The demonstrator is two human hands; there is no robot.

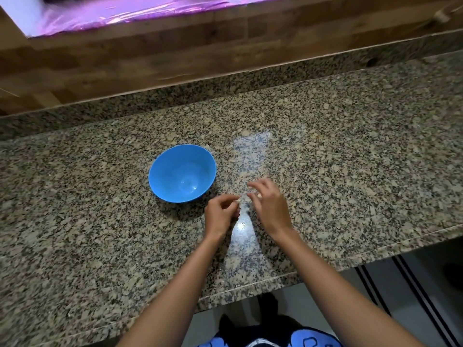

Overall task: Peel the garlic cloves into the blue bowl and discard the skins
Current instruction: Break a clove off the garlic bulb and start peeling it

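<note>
On the speckled granite counter (350,146) below a wood-panelled wall (175,53), your left hand (220,216) pinches a small pale garlic clove (237,201) just right of the blue bowl (160,171), while your right hand (269,206) curls beside it, its grip too blurred to tell.

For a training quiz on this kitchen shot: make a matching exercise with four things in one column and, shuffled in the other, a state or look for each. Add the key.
Things
1. blue bowl
2. left hand
3. right hand
4. counter

States
a. speckled granite
b. nothing inside it
c. pinches a small pale piece
d. motion-blurred, the hand farther from the bowl

Pairs: 1-b, 2-c, 3-d, 4-a
</note>
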